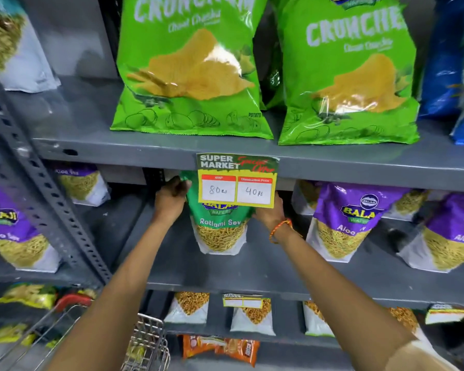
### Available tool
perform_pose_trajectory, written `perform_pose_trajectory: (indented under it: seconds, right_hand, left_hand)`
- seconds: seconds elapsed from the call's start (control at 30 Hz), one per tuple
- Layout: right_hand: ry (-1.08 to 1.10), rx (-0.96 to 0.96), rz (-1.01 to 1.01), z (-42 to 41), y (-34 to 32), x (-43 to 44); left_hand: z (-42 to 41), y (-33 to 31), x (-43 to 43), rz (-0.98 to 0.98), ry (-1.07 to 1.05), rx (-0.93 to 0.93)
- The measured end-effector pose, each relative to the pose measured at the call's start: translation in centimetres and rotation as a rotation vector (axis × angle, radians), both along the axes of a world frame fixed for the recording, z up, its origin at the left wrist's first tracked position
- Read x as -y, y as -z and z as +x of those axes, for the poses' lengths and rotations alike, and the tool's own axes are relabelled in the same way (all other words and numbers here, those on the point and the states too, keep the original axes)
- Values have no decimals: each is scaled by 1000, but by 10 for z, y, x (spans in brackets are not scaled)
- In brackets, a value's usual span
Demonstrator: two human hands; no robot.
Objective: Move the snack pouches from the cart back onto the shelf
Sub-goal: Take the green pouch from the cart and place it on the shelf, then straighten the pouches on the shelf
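Gripping from both sides, the person holds a green Ratlami Sev pouch (220, 228) upright on the middle shelf (265, 266) at the centre of the frame, its white base resting on the grey shelf surface. The left hand (172, 199) is curled closed around the pouch's upper left corner, fingers wrapped over the top edge. The right hand (269, 210) presses against the pouch's right edge at about mid-height; its fingers are largely hidden behind a hanging price tag (236, 179), so how far they close cannot be told, though the hand plainly touches the pouch. An orange thread band (280, 229) circles the right wrist. The price tag hangs from the front lip of the shelf above and covers the pouch's top. To the right on the same shelf stand purple Aloo Sev pouches (351, 220), apart from the green one; more purple pouches sit at the left edge of the frame. Two large green Crunchem bags (193, 68) stand on the upper shelf in the top half of the frame. At lower left, the wire cart (148, 341) with a red handle shows yellow packets (28, 294) beside it, blurred.
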State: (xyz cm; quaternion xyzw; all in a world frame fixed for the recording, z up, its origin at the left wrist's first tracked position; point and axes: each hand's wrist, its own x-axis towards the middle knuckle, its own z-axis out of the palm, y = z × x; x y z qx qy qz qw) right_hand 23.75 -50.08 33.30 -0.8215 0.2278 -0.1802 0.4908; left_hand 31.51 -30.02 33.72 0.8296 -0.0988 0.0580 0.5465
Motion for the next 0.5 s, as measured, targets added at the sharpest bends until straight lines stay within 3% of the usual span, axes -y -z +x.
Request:
perform_pose_trajectory:
  seconds: [0.1, 0.3, 0.5]
  right_hand:
    - [-17, 1, -35, -13, 2, 7]
    - [-159, -16, 156, -93, 46, 53]
    - [45, -158, 154, -168, 82, 151]
  left_hand:
    - [3, 4, -3, -75, 64, -13]
    - [-9, 27, -10, -178, 165, -94]
    - [-32, 67, -5, -217, 218, -314]
